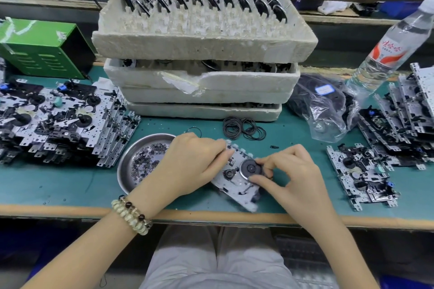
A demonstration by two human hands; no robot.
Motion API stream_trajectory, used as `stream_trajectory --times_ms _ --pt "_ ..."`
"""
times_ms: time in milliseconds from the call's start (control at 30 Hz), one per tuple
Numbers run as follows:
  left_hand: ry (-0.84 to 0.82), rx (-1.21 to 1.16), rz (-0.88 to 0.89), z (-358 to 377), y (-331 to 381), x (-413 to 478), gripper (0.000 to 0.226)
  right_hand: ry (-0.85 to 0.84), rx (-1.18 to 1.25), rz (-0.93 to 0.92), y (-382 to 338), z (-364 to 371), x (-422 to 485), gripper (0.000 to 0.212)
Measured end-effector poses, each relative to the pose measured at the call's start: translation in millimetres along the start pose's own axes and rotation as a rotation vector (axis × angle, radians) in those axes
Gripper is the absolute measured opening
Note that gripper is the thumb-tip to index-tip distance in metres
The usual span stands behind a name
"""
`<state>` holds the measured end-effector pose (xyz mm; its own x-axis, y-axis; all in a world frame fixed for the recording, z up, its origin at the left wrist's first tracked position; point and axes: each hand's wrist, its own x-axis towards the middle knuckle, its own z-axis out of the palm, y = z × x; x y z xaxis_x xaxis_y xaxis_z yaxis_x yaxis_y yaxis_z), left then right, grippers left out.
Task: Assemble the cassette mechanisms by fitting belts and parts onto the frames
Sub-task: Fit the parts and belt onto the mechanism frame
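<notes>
The cassette mechanism frame (pixel 234 185) lies tilted on the green bench mat (pixel 70 183) near the front edge, between the two hands. The left hand (pixel 192 162) grasps it, fingers curled over its upper left edge. The right hand (pixel 293 171) pinches the right rim of the dark flywheel (pixel 250 168) seated on the frame, thumb below and fingertips above; whether a belt sits between them cannot be told. A beaded bracelet (pixel 131 214) circles the left wrist. Just left of the left hand is a round steel dish (pixel 131 159) holding small dark washers (pixel 146 162). A loose pile of black rubber belts (pixel 244 128) lies behind the frame, in front of three stacked foam trays (pixel 204 47) — the top one carries rows of spare flywheels (pixel 204 0) standing on edge. Right of the trays is a clear plastic bag (pixel 326 108) of black parts with a small blue label, its print too small to read. A clear water bottle (pixel 394 47) leans beside it — the white label bears red Chinese characters that look like 娃哈哈. Stacked frames (pixel 58 122) fill the left of the bench, another stack (pixel 404 112) the right, with one single mechanism (pixel 359 176) lying flat in front of it. A green metal box (pixel 44 49) stands at the far left.
</notes>
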<state>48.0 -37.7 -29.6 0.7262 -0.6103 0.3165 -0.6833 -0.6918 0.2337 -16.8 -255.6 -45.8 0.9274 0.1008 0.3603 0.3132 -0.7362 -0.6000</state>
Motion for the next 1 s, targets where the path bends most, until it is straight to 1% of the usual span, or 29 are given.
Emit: stream_trajectory --times_ms 33,100,133,167,200,333,433,533,600,733,800,900,1000 --pt "-0.031 -0.108 -0.042 -0.1 2.1 -0.8 0.041 0.055 -0.024 0.021 0.8 1.5 1.4 0.034" --pt "-0.163 -0.421 -0.15 -1.0 8.6 -1.3 0.041 0.15 -0.051 0.077 2.4 5.1 4.0 0.032" --pt "-0.226 -0.521 -0.203 -1.9 12.7 -0.4 0.04 0.183 -0.058 0.109 2.7 7.6 4.3 0.032" --pt "-0.257 -0.551 -0.24 -2.3 15.7 1.4 0.038 0.21 -0.061 0.138 2.8 10.3 3.4 0.032" --pt "-0.255 -0.528 -0.263 -1.4 17.2 4.6 0.034 0.235 -0.065 0.161 2.2 13.2 1.9 0.032" --pt "-0.123 -0.265 -0.311 8.6 24.2 28.2 0.02 0.318 -0.144 0.164 -4.2 22.7 -4.5 0.03" --pt "-0.172 -0.21 -0.332 17.4 33.4 43.8 0.018 0.339 -0.218 0.161 -8.5 25.8 -6.7 0.027" --pt "-0.2 -0.21 -0.394 18.7 33.1 51.8 0.019 0.306 -0.267 0.163 -11.4 25.1 -11.3 0.029" --pt "-0.202 -0.246 -0.411 16.5 30.1 54.8 0.019 0.278 -0.271 0.153 -14.8 27.1 -17.2 0.026" --pt "-0.211 -0.284 -0.391 13.6 30.7 57.3 0.019 0.231 -0.155 0.114 -30.9 39.5 -26.5 0.022" --pt "-0.205 -0.279 -0.386 14.2 31.7 57.5 0.021 0.196 -0.147 0.074 -37.5 44.2 -27.1 0.023" --pt "-0.181 -0.298 -0.392 16.5 31.4 56.2 0.026 0.149 -0.296 -0.04 -39.8 44.6 -26.0 0.022" --pt "-0.168 -0.303 -0.39 17.5 31.6 55.0 0.027 0.118 -0.427 -0.175 -35.8 39.7 -23.7 0.025"
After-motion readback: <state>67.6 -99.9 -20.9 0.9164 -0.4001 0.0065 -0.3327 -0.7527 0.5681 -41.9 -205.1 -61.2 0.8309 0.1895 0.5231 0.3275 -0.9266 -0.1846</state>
